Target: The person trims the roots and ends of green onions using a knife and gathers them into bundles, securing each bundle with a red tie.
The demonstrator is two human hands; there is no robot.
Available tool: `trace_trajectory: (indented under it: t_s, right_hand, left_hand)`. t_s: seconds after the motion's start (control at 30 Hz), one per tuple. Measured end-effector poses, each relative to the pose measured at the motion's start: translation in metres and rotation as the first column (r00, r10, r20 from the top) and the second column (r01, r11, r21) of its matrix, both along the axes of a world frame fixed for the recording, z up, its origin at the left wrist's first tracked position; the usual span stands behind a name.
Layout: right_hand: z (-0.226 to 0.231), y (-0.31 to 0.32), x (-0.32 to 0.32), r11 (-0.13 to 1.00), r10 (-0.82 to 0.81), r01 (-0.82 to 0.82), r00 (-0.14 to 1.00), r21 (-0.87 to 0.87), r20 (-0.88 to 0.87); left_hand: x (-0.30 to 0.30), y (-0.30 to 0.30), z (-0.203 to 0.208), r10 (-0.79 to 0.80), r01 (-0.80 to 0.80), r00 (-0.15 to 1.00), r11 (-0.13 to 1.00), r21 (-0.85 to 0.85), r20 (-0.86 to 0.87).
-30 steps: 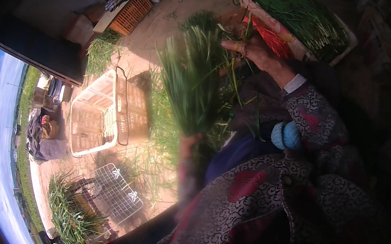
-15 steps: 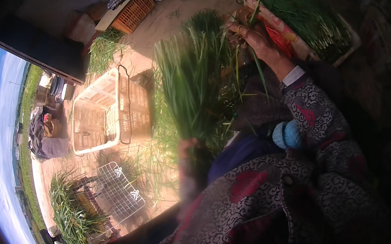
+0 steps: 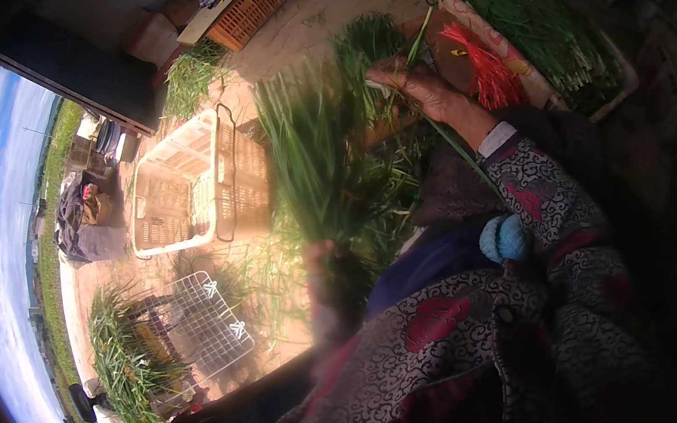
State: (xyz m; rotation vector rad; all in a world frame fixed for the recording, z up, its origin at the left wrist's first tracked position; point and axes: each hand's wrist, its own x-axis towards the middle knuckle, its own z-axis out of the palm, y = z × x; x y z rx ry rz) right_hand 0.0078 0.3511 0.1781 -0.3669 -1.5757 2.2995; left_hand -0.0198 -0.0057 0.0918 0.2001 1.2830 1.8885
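My left hand [image 3: 318, 256], partly dark and blurred, is closed round the lower end of a large bunch of chives [image 3: 305, 140]. The long green leaves fan up and away from it, smeared by motion. Beyond the bunch, my right hand [image 3: 421, 89] has its fingers closed on a few loose chive leaves [image 3: 417, 42]. One long blade trails from that hand along my patterned sleeve. Behind the right hand lies a bundle of red ties [image 3: 489, 69]. More chives [image 3: 391, 193] lie in a heap between the bunch and my lap.
A pale plastic crate [image 3: 244, 191] lies on the ground to the left. Nearer stands a wire rack [image 3: 210, 327] beside piled greens [image 3: 122, 354]. At the far right, a box [image 3: 533, 71] holds many chives. An orange crate [image 3: 246, 14] sits at the back.
My right hand has moved left and slightly down, uncovering more of the red ties. The bunch in my left hand has swung a little to the left.
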Motion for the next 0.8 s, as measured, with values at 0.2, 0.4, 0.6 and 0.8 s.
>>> trace_trajectory:
  t_s: [0.2,0.4,0.6,0.8]
  right_hand:
    - [0.002,-0.009,-0.011,0.916,-0.029,0.006,0.998,0.400,0.051]
    - [0.011,0.025,-0.008,0.958,-0.268,0.252,0.956,0.133,0.117]
    - [0.026,0.119,0.025,0.975,-0.160,0.118,0.961,-0.189,-0.224]
    - [0.023,-0.016,0.009,0.942,0.079,0.000,0.972,0.336,-0.222]
  left_hand:
    - [0.000,-0.011,-0.001,0.026,-0.026,0.999,1.000,0.001,0.030]
    - [-0.004,-0.013,-0.010,0.056,-0.061,0.996,0.996,0.066,0.075]
    - [-0.024,0.016,0.003,0.117,-0.180,0.965,0.945,0.272,0.233]
    - [-0.025,0.011,0.063,0.266,-0.359,0.921,0.862,0.357,0.285]
